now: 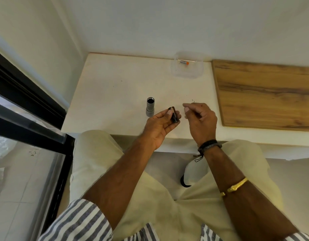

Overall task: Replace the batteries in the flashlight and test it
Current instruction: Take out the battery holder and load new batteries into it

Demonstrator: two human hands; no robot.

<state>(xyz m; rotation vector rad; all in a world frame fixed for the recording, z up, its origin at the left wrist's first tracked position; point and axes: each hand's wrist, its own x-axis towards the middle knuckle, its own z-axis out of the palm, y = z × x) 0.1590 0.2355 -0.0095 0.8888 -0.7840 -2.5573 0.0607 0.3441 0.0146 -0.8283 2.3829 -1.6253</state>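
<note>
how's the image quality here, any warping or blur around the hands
Head view: wide-angle skews the table edge and window frame; soft, even light; right hand smeared; dark cylinder in the left hand too soft to read.

Bare tabletop [115,87] between upright flashlight body [150,107] and clear box [186,74]; wooden board [265,94] at right.

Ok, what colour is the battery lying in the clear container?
Grey body with an orange end; the head view shows the battery inside the clear container.
</note>
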